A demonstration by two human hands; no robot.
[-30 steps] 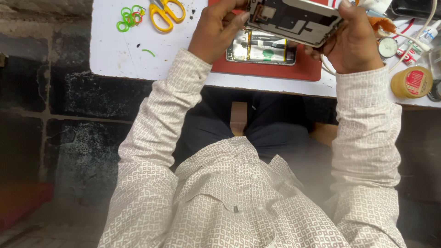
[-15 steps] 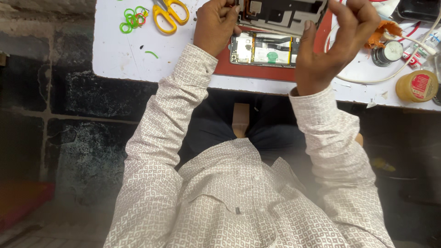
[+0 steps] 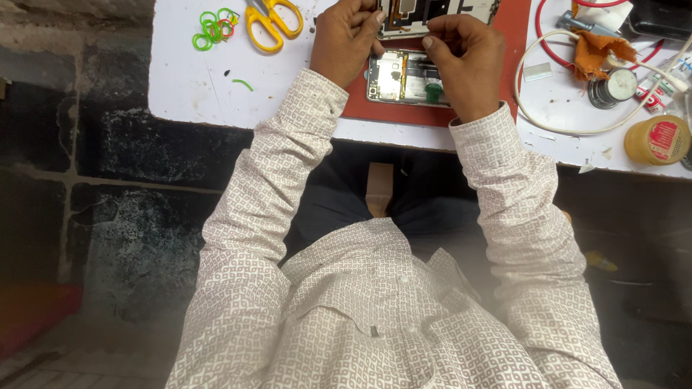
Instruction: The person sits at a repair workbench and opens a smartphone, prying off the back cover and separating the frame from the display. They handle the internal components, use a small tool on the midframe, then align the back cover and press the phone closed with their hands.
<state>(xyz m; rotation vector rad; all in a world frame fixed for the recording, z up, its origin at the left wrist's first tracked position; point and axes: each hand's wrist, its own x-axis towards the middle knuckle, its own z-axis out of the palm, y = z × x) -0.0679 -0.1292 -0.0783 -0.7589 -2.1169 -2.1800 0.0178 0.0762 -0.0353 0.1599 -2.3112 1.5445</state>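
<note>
Fingers of both hands close on 1 thing: a phone frame (image 3: 432,13) held up at the top edge of the view, above a red mat (image 3: 515,43). The left hand (image 3: 347,39) pinches the frame's left edge, thumb and fingers curled tight against it. The right hand (image 3: 465,61) grips its lower edge, thumb and forefinger pressed together on the rim, the other fingers folded under. Below the frame, between the 2 wrists, an opened phone body (image 3: 400,78) lies flat on the mat, its inner parts showing. On the white table (image 3: 187,86), yellow scissors (image 3: 270,20) and green rubber bands (image 3: 213,27) lie well to the left. A white cable (image 3: 569,128) loops to the right, near a small yellow jar (image 3: 657,139).
</note>
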